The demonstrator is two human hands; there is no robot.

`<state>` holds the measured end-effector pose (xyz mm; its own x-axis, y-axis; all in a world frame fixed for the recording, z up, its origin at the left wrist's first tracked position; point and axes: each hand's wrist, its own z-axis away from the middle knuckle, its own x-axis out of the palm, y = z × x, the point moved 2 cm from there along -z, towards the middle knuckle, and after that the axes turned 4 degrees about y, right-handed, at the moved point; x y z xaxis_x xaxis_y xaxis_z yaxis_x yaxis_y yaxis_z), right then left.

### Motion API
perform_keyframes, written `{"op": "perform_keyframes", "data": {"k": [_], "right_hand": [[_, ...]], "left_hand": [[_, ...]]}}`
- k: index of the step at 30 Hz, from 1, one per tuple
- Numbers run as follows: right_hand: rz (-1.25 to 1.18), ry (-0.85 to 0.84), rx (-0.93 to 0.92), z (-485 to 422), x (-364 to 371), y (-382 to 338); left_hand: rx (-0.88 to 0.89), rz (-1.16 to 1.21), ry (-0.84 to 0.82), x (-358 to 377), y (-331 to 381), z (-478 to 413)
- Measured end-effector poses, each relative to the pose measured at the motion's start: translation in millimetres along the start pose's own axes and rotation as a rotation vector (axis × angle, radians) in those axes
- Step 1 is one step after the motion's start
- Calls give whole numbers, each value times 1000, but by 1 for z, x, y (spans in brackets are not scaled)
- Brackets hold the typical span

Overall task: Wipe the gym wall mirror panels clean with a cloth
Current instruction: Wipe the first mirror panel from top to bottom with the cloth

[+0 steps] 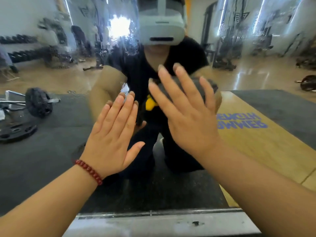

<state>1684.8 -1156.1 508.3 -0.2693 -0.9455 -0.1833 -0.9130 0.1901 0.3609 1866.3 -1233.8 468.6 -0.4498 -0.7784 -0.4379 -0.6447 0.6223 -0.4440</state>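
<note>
The mirror panel (56, 159) fills the view, streaked and wet across its upper part. My left hand (112, 134) lies flat against the glass with fingers together, holding nothing; a red bead bracelet (89, 170) is on its wrist. My right hand (186, 113) presses a dark grey cloth (196, 86) against the glass at centre right, fingers spread over it. The cloth shows between and beyond the fingers and is motion-blurred. The reflection shows a person kneeling in dark clothes with a white headset.
A metal frame strip (162, 223) runs along the mirror's bottom edge. Reflected in the glass are a barbell with plates (37, 103) on a black mat at left, a wooden platform (256, 134) at right, and gym machines at the back.
</note>
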Motion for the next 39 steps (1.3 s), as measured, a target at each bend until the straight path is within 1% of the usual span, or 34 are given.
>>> {"op": "perform_keyframes", "data": {"k": [1,4,6,7,9,12,13,14,16,20,21,22,23,24,26,27,28,29,30,31,33,35,37,39], "right_hand": [[14,-48,-62,24,3,-7],[67,-263,-265,108,10,-22],[85,-364,-348,140,9,-27],[86,-384,-360,144,8,-29],[64,-345,-287,130,7,-28],[-6,-129,-10,81,4,-15],[-24,-76,36,72,4,-11],[-28,-54,42,70,6,-10],[-5,-93,-36,89,10,-15],[59,-355,-323,174,15,-32],[64,-407,-361,186,14,-35],[64,-432,-362,191,12,-37],[50,-422,-316,187,11,-37],[25,-372,-231,175,10,-37],[-26,-228,-6,141,9,-29],[-46,-169,74,126,10,-24],[-51,-123,111,118,11,-20],[-43,-94,108,118,14,-19],[-31,-93,68,126,16,-21],[-19,-132,-1,141,18,-26],[4,-275,-167,188,23,-39],[6,-420,-280,228,22,-49],[2,-475,-320,241,19,-55],[-32,-419,-248,227,19,-54]], "left_hand": [[-9,5,7,1,2,0],[-4,16,15,5,10,3],[17,26,-4,9,16,7],[23,28,-14,11,18,9],[30,29,-24,14,22,13],[34,29,-25,18,26,18],[33,29,-23,19,27,20],[32,31,-21,20,28,22],[33,28,-19,23,30,27],[40,21,-43,32,35,42],[45,25,-54,35,37,47],[49,27,-66,37,39,51],[53,28,-76,39,41,56],[56,29,-83,40,43,59],[61,37,-92,42,45,64],[60,43,-94,43,46,66],[58,49,-93,44,47,67],[56,53,-88,44,48,68],[52,57,-83,45,50,69],[49,61,-81,46,51,70],[54,65,-91,50,56,75],[70,58,-117,54,63,82],[77,59,-134,58,70,90],[68,69,-133,62,74,97]]}}
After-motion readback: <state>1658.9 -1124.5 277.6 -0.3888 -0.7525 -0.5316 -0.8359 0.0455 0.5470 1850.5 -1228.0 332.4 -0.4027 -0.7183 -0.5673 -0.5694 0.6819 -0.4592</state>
